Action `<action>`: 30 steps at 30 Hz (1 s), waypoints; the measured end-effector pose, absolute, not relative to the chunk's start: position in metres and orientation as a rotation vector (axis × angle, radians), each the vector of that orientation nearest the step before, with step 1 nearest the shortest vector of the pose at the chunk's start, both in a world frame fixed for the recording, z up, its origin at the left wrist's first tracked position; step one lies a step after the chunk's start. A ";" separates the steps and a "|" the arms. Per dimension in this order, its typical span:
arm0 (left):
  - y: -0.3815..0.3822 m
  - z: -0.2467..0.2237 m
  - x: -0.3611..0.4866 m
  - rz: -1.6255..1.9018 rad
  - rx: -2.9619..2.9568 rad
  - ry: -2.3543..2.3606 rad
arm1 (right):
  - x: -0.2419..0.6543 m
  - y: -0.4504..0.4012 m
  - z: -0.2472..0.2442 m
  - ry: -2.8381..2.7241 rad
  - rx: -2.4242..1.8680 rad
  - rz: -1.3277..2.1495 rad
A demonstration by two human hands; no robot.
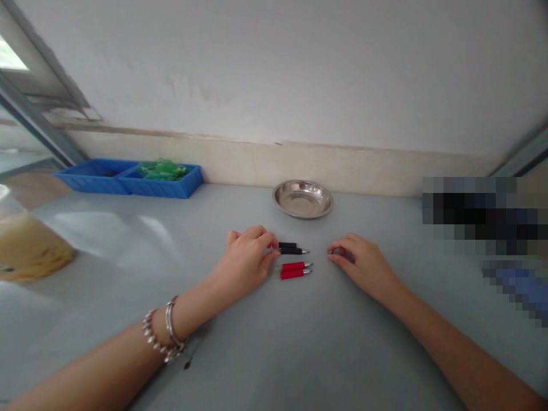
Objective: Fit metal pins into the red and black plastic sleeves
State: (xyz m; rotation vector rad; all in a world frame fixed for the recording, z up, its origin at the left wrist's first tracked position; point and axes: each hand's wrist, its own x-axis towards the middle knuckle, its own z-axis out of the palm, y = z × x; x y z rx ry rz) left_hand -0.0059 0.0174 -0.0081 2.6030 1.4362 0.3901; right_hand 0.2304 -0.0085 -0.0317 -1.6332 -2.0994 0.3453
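My left hand [253, 254] is closed, thumb and forefinger pinching the rear end of a black pen [291, 251] with a silver tip. Right behind it lies a second black pen [287, 245], whose end shows no silver tip. Whether my fingers also touch this one is unclear. Two red pens [295, 266] lie side by side just nearer to me, their silver tips pointing right. To the right of the pens, my right hand [359, 257] is closed in a pinch. A small silver piece [330, 252] shows at its fingertips, too small to make out fully.
Behind the pens stands a shallow metal dish [303, 214] near the wall. A blue divided tray [160, 187] at the back left holds green pieces [162, 169]. A bag with yellowish contents [34, 245] sits at the left edge. Blurred blocks hide the right side of the grey table [265, 348].
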 end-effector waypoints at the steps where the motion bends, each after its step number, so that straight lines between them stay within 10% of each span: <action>1: 0.017 -0.008 -0.006 0.368 2.604 1.429 | 0.231 -0.007 -0.032 -2.106 -1.629 0.341; 30: 0.021 -0.007 0.003 0.606 2.560 1.375 | 0.218 -0.012 -0.021 -1.455 -1.299 0.976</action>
